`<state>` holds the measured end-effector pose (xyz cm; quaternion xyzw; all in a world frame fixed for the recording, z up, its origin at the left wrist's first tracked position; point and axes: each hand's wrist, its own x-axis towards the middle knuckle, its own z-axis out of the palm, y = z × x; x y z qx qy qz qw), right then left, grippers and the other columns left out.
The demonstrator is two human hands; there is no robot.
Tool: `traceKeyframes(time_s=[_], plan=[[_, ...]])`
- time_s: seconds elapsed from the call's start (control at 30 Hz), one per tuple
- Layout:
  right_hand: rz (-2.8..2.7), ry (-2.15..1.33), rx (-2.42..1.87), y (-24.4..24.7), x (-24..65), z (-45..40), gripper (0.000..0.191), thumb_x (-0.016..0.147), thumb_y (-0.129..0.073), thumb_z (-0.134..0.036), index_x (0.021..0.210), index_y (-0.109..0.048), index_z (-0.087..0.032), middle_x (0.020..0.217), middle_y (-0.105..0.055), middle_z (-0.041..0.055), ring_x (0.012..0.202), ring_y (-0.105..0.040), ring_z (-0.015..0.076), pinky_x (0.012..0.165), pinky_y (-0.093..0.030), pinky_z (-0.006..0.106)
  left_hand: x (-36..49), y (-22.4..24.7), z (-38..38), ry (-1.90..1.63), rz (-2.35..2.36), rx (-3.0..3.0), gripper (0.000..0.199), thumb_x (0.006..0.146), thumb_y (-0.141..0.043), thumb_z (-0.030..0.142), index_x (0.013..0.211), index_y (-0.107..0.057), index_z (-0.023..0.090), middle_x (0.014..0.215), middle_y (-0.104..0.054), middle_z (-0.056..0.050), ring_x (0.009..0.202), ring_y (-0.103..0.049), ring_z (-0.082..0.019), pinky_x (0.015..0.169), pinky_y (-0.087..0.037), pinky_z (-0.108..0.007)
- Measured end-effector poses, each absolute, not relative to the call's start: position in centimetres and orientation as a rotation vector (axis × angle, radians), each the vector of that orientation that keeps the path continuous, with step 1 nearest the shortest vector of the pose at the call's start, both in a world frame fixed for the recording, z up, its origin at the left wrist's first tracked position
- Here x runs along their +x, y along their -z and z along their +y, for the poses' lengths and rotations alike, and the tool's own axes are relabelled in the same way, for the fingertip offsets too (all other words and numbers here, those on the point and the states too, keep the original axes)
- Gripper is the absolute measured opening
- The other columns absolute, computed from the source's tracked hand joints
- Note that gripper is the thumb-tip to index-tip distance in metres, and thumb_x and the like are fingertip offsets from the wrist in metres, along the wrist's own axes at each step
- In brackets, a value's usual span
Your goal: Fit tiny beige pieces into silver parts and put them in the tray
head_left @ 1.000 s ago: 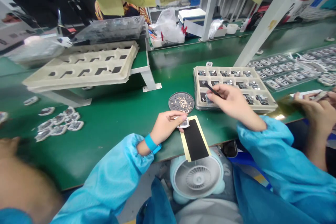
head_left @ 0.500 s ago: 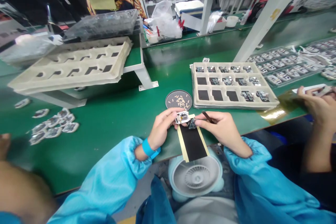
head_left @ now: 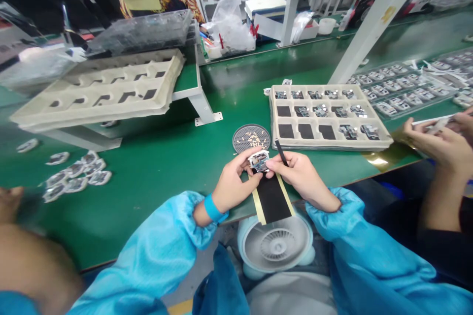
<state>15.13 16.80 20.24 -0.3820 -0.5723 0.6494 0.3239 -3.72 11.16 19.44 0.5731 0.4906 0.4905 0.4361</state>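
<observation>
Your bare left hand (head_left: 236,183) grasps a small white-rimmed housing (head_left: 254,155) from its left side. Your bare right hand (head_left: 300,175) pinches a dark green circuit board (head_left: 261,165) against that housing, and a slim black stick-like tool (head_left: 281,151) juts upward from the same grip; whether the board is fully seated, I cannot tell. The housing is off the front left corner of the cream plastic tray (head_left: 332,145), nearer you. That tray has 3 rows of 5 compartments, with boards in 11. Just beside its left side sits a round grey perforated dish (head_left: 238,139) of small beige pieces (head_left: 254,139). Nearer you than the tray, a black rectangular mat (head_left: 273,201) with pale yellow borders lies under your hands. Right of the tray, a co-worker's hands (head_left: 439,142) hold a flat white object (head_left: 431,120).
</observation>
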Motion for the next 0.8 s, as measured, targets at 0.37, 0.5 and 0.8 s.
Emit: traceKeyframes(time_s=[0.37,0.5,0.8], plan=[[-1.380,-1.673,-1.022,-19.5,14.1,16.3,0.035,0.081,-0.077,-0.051,0.080,-0.070,-0.017,0.066,-0.068,0.0011,0.050,-0.047,0.0088,0.045,-0.032,0.023,-3.8,-19.2,11.0,-1.272,1.351,1.556,0.047,0.089,-0.071,0.026,0.136,-0.064,0.023,0.123,-0.071,-0.008,0.084,-0.065,-0.016,0.078,-0.056,-0.031],[-1.339,-1.667,-1.022,-19.5,13.9,16.2,0.036,0.079,-0.079,-0.051,0.079,-0.068,-0.018,0.064,-0.066,0.0000,0.050,-0.046,0.0086,0.046,-0.032,0.023,-3.8,-19.3,10.9,-1.272,1.401,1.592,0.045,0.090,-0.070,0.025,0.135,-0.065,0.024,0.124,-0.071,-0.007,0.083,-0.065,-0.016,0.080,-0.056,-0.031],[-1.322,-1.646,-1.029,-19.5,13.6,16.0,0.034,0.080,-0.079,-0.050,0.077,-0.067,-0.018,0.063,-0.065,-0.0007,0.050,-0.047,0.0087,0.047,-0.034,0.024,-3.9,-20.0,10.8,-1.258,1.497,1.702,0.041,0.090,-0.071,0.026,0.131,-0.070,0.026,0.121,-0.075,-0.006,0.089,-0.069,-0.019,0.085,-0.058,-0.034]])
